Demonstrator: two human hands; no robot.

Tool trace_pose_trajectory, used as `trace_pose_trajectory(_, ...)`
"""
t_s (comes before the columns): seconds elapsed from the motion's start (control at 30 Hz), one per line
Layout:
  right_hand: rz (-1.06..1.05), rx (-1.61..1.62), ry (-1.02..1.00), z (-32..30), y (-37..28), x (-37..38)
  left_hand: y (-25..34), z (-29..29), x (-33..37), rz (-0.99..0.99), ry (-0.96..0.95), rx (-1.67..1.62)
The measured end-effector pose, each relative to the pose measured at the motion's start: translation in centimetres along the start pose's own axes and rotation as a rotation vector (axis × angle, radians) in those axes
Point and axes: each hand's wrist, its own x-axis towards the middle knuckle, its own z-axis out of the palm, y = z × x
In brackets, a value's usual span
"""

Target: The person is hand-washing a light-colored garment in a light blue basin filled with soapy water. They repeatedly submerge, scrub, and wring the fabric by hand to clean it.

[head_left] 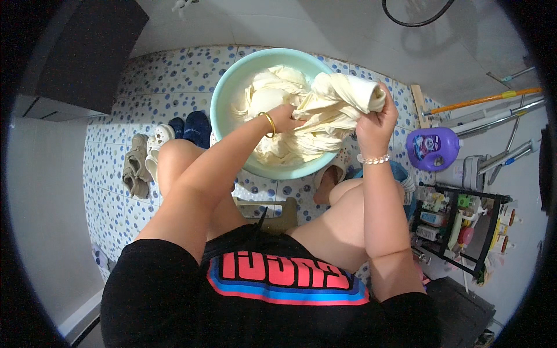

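Observation:
A large pale cloth (290,145), cream-yellow and wet-looking, lies bunched in a round mint-green basin (225,75). My right hand (376,119) is closed round one rolled, twisted end of it, lifted over the basin's right rim. Down inside the basin, my left hand (284,119) grips the cloth's middle part, its fingertips partly hidden in the folds. Between both hands the fabric runs in twisted folds. A gold bangle circles my left wrist, and a beaded bracelet my right.
On the speckled tile floor at left stand grey-brown shoes (137,165), white clogs (161,136) and dark blue slippers (197,129). To the right are a purple detergent bottle (432,148), mop handles and a black rack (490,232) of bottles. I sit on a low stool (284,217).

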Motion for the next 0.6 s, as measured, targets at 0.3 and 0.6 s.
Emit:
trace_pose_trajectory(0.3, 0.12, 0.187, 0.303, -1.1, -0.1, 0.5, -0.8, -1.7, 1.5, -0.038, 0.415, 0.422)
trace_pose_trajectory(0.6, 0.275, -0.029, 0.28, -1.6, 1.3, 1.8, 5.0, -9.4, -4.6, 0.228, 1.016, -0.066)
